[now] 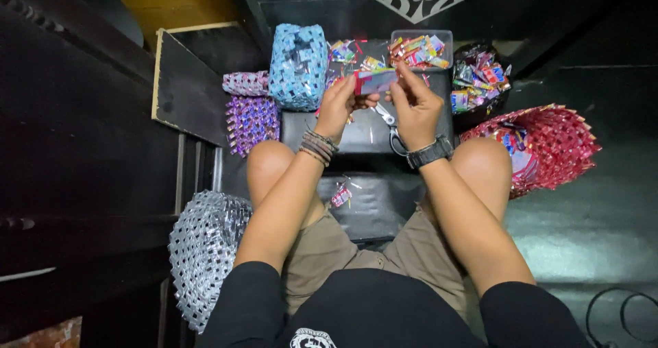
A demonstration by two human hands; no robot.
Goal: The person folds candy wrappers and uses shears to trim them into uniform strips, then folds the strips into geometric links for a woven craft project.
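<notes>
Foil wrapper strip point(373, 82) is pinched between both hands above the knees, its long axis running left to right; left hand point(340, 104) and right hand point(415, 104) each close fingers on one end, over scissors point(391, 125).

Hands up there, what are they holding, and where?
Both hands, left hand and right hand, hold a small folded wrapper strip, pinching it at its two ends.

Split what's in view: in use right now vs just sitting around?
In use:
- left hand and right hand, both on a folded wrapper strip

Lying about:
- scissors
- clear tub of wrappers
- dark bowl of wrappers
- blue woven bag
- purple woven piece
- red woven basket
- silver woven piece
</notes>
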